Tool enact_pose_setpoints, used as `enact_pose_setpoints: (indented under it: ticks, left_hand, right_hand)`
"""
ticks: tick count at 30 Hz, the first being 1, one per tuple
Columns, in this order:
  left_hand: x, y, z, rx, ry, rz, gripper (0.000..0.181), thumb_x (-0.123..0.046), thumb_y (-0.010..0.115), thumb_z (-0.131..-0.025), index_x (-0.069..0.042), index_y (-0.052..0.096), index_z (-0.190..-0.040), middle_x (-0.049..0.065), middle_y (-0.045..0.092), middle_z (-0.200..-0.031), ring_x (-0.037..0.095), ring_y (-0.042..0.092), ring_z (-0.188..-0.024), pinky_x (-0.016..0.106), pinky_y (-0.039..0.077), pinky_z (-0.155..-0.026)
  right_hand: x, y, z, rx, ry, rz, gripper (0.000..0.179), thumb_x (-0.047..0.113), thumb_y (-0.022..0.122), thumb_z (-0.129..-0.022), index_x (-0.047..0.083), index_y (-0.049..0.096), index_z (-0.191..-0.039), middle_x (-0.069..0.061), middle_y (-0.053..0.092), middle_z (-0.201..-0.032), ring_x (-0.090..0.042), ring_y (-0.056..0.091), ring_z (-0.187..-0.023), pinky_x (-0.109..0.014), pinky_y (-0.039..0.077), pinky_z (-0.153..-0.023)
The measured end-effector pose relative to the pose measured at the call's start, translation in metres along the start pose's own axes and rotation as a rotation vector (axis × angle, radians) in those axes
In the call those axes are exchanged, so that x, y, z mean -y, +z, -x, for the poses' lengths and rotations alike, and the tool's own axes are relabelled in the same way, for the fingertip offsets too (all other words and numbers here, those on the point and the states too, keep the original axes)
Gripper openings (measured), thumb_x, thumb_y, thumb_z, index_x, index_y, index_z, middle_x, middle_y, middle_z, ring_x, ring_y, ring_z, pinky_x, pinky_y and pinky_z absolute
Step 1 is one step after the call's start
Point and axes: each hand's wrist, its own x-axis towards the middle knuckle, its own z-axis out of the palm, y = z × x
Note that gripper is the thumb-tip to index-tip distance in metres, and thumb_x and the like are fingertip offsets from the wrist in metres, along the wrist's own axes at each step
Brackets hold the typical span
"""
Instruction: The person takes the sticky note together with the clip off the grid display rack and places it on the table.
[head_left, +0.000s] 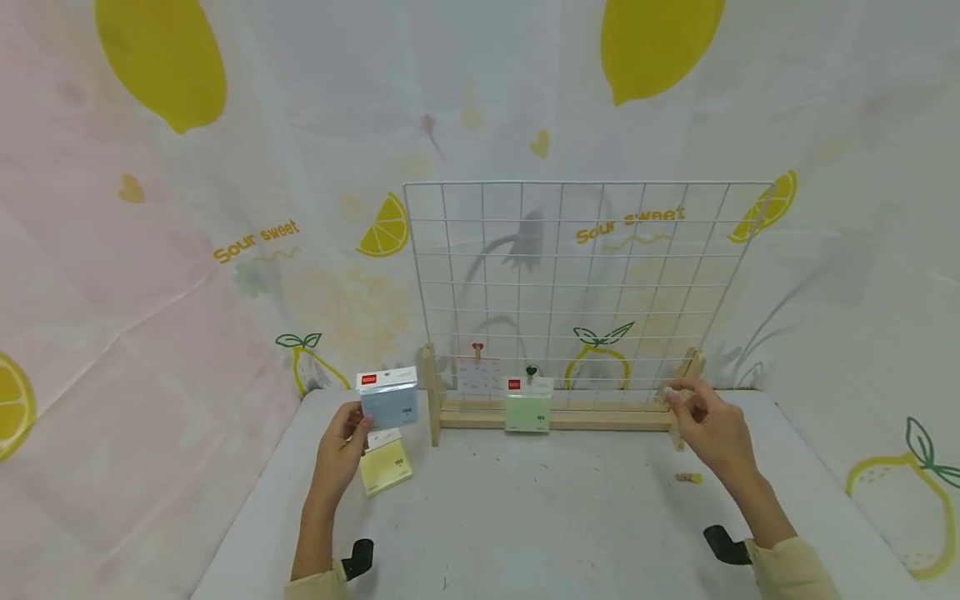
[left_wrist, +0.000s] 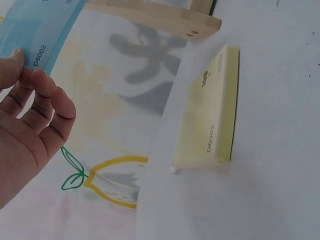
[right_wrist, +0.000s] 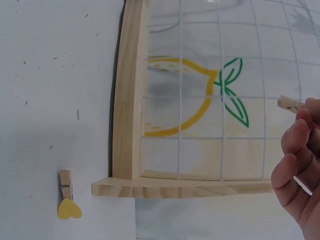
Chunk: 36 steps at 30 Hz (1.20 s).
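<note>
Between thumb and fingers my left hand (head_left: 342,442) pinches a blue sticky-note pack (head_left: 390,404) by its edge, raised above the table. Below it a yellow sticky-note pack (head_left: 386,467) lies flat. My right hand (head_left: 708,423) pinches a small wooden clothespin (right_wrist: 288,104) near the right end of the wire grid rack (head_left: 558,182); fingers partly hide it. Another clothespin with a yellow heart (right_wrist: 69,207) lies on the table near the rack's right foot. A green sticky-note pack (head_left: 527,412) hangs low on the grid from a clip with a dark heart (head_left: 532,372).
Left of the green pack, a pale patterned card (head_left: 478,377) hangs from a clothespin with a red heart (head_left: 477,348). The rack's wooden base (head_left: 600,421) spans the back of the white table (head_left: 540,517). A lemon-printed cloth (head_left: 322,208) hangs behind.
</note>
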Motion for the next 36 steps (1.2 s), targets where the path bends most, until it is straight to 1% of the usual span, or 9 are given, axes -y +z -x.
enact_pose_setpoints:
  ticks: [4,8,9,13,20,23,29,33,36]
  left_hand:
    - [-0.003,-0.005,0.005,0.001,-0.002,-0.014,0.026,-0.015,0.053,-0.103,-0.004,0.054,-0.127,0.013,0.058,-0.102,0.011,0.053,-0.082,0.023,0.047,-0.062]
    - [-0.001,-0.008,0.006,0.001,-0.025,-0.059,0.025,-0.014,0.052,-0.104,-0.003,0.054,-0.126,0.014,0.057,-0.102,0.018,0.053,-0.086,0.023,0.047,-0.063]
    - [0.004,-0.008,0.006,-0.001,-0.034,-0.064,0.026,-0.016,0.052,-0.104,-0.004,0.054,-0.127,0.013,0.057,-0.102,0.021,0.054,-0.087,0.024,0.047,-0.063]
    - [0.008,-0.009,0.008,-0.005,-0.036,-0.076,0.025,-0.015,0.051,-0.104,-0.002,0.053,-0.126,0.014,0.056,-0.101,0.030,0.055,-0.088,0.025,0.048,-0.063]
    - [0.015,-0.016,0.016,-0.006,-0.022,-0.101,0.021,-0.010,0.052,-0.103,-0.001,0.054,-0.122,0.011,0.053,-0.094,0.015,0.050,-0.073,0.024,0.046,-0.059]
    - [0.018,-0.019,0.018,0.002,-0.023,-0.115,0.020,-0.008,0.052,-0.103,0.000,0.055,-0.121,0.012,0.053,-0.093,0.013,0.049,-0.071,0.024,0.046,-0.059]
    - [0.022,-0.023,0.021,0.031,-0.094,-0.137,0.020,-0.009,0.051,-0.103,0.000,0.054,-0.120,0.013,0.054,-0.094,0.017,0.049,-0.073,0.025,0.045,-0.059]
    - [0.027,-0.026,0.022,0.039,-0.159,-0.172,0.021,-0.009,0.051,-0.103,0.000,0.054,-0.122,0.013,0.054,-0.096,0.020,0.050,-0.077,0.025,0.046,-0.061]
    - [0.031,-0.029,0.025,0.044,-0.186,-0.197,0.021,-0.009,0.050,-0.103,-0.001,0.054,-0.123,0.013,0.055,-0.097,0.021,0.051,-0.079,0.025,0.046,-0.062]
  right_hand:
    - [-0.004,-0.001,0.004,-0.004,0.004,0.008,0.018,0.003,0.074,-0.085,0.004,0.067,-0.102,0.013,0.050,-0.054,-0.002,0.038,-0.045,-0.019,0.028,-0.040]
    - [-0.005,-0.001,0.006,-0.016,-0.002,0.002,0.019,0.001,0.075,-0.084,0.003,0.067,-0.101,0.012,0.053,-0.054,0.000,0.038,-0.045,-0.019,0.029,-0.040]
    - [-0.006,-0.001,0.006,-0.016,0.002,0.002,0.018,0.002,0.074,-0.085,0.003,0.067,-0.101,0.012,0.052,-0.054,0.000,0.038,-0.045,-0.019,0.029,-0.040]
    - [-0.008,-0.001,0.008,-0.008,0.020,0.005,0.017,0.003,0.074,-0.086,0.004,0.067,-0.101,0.012,0.052,-0.053,-0.001,0.038,-0.045,-0.020,0.028,-0.040]
    - [-0.014,0.001,0.013,0.004,0.041,0.019,0.017,0.003,0.074,-0.086,0.004,0.067,-0.101,0.011,0.053,-0.054,-0.001,0.038,-0.045,-0.020,0.029,-0.039]
    - [-0.016,0.000,0.015,0.011,0.053,0.020,0.016,0.005,0.074,-0.087,0.004,0.067,-0.102,0.011,0.054,-0.054,-0.001,0.039,-0.045,-0.021,0.029,-0.039]
    - [-0.022,-0.001,0.018,0.030,0.092,0.030,0.014,0.008,0.073,-0.089,0.005,0.067,-0.101,0.011,0.053,-0.054,-0.002,0.039,-0.044,-0.022,0.029,-0.039]
    - [-0.025,-0.001,0.021,0.036,0.095,0.047,0.016,0.006,0.073,-0.088,0.002,0.067,-0.102,0.010,0.052,-0.055,-0.001,0.037,-0.044,-0.022,0.029,-0.039]
    - [-0.026,-0.001,0.023,0.035,0.097,0.057,0.018,0.006,0.073,-0.087,0.001,0.067,-0.103,0.009,0.053,-0.055,-0.001,0.036,-0.045,-0.023,0.029,-0.040]
